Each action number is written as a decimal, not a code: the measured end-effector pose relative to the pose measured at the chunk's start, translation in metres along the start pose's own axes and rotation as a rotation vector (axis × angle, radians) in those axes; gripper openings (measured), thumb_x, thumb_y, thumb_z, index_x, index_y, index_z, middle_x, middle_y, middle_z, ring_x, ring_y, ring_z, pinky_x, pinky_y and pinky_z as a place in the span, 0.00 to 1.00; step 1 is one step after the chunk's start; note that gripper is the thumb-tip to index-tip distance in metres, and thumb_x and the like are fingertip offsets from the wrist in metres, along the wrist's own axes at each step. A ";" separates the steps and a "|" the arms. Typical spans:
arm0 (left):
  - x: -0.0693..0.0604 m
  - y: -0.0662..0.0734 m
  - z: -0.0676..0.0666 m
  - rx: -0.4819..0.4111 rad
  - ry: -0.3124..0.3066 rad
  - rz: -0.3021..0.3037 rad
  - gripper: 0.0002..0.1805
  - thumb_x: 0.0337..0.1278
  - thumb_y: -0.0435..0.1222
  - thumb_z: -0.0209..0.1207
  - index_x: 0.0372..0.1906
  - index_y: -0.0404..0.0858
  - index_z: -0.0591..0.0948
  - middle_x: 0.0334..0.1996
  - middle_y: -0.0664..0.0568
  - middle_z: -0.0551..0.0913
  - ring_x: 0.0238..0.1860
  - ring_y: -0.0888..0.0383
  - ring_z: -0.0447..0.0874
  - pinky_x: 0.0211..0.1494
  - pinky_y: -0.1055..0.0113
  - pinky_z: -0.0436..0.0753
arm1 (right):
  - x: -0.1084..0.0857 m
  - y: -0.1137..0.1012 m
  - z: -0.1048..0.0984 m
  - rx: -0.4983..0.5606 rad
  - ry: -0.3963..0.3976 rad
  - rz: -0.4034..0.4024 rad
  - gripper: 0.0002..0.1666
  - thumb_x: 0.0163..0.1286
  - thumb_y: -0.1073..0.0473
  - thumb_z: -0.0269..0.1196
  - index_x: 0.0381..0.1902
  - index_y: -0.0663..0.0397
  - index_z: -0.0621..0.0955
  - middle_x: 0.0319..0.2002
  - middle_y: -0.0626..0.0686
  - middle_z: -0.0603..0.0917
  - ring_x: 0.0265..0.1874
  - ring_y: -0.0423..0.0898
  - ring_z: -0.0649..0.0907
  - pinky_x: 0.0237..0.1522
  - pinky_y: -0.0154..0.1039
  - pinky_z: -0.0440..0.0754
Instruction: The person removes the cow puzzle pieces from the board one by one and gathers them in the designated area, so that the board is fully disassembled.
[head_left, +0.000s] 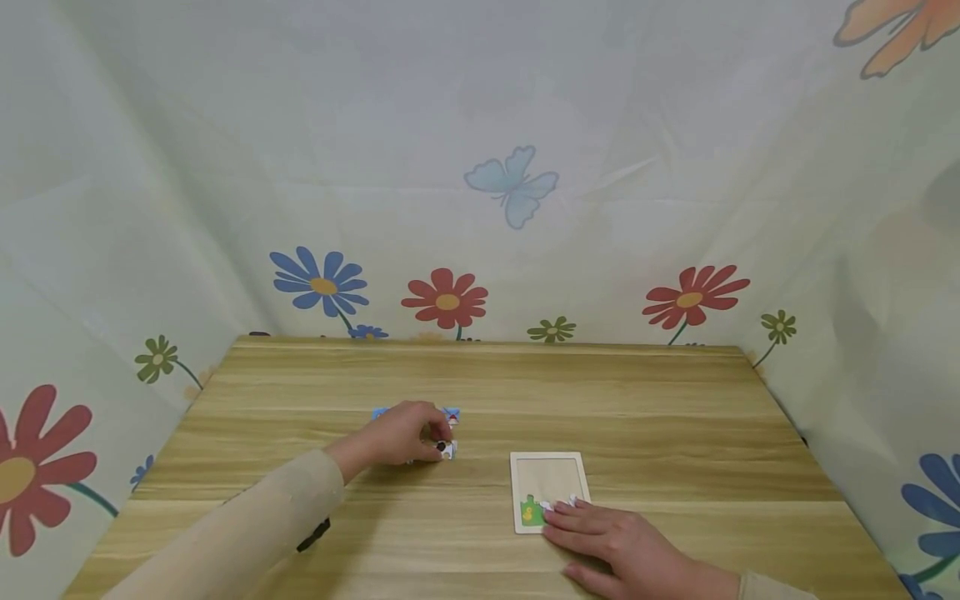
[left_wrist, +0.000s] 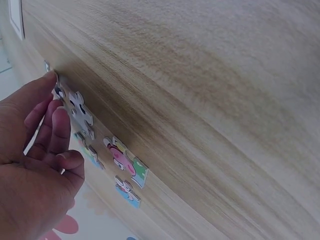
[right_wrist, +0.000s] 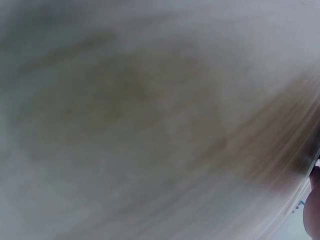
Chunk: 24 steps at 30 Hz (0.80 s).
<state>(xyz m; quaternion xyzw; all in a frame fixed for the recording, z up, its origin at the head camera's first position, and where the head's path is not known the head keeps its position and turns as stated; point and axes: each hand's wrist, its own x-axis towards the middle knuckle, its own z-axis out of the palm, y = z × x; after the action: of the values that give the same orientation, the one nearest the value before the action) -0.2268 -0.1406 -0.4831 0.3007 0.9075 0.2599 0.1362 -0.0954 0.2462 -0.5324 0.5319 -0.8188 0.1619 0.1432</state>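
My left hand is over a group of jigsaw pieces, with thumb and forefinger pinching a white-and-black jigsaw piece at the group's right side. Seen from the left wrist, more pieces lie under and beside the fingers: a white piece and a pink-and-green piece. My right hand rests with its fingers straight on the lower right corner of a pale wooden puzzle tray. A green piece sits in the tray's lower left corner; white bits beside it are partly hidden by the fingers.
The wooden table reaches back to a cloth wall printed with flowers and a butterfly. Cloth also hangs at both sides. Blue pieces lie just behind the left hand.
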 end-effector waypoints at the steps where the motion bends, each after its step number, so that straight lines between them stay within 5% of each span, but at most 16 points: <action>1: 0.000 0.000 0.000 0.001 0.001 0.001 0.09 0.58 0.32 0.77 0.39 0.44 0.87 0.38 0.57 0.85 0.42 0.57 0.82 0.52 0.58 0.83 | 0.000 0.000 0.000 0.001 0.001 0.002 0.31 0.76 0.48 0.70 0.73 0.49 0.80 0.69 0.50 0.83 0.67 0.50 0.83 0.62 0.47 0.84; 15: -0.003 0.005 -0.009 -0.020 0.000 -0.027 0.09 0.59 0.33 0.76 0.42 0.44 0.88 0.40 0.57 0.87 0.45 0.54 0.83 0.57 0.53 0.82 | 0.001 -0.002 -0.001 0.035 -0.026 0.044 0.31 0.73 0.49 0.72 0.71 0.49 0.82 0.69 0.49 0.83 0.69 0.47 0.81 0.64 0.46 0.82; 24: 0.007 0.014 -0.015 -0.036 0.025 -0.023 0.10 0.62 0.35 0.75 0.46 0.42 0.88 0.40 0.56 0.86 0.38 0.59 0.80 0.49 0.59 0.82 | 0.000 -0.001 -0.003 0.028 -0.039 0.044 0.30 0.75 0.48 0.71 0.71 0.48 0.82 0.69 0.49 0.82 0.69 0.47 0.81 0.63 0.47 0.82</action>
<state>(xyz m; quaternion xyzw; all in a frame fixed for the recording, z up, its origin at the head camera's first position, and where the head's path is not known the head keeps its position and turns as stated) -0.2314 -0.1325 -0.4631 0.2842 0.9078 0.2783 0.1331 -0.0943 0.2470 -0.5294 0.5188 -0.8305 0.1663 0.1161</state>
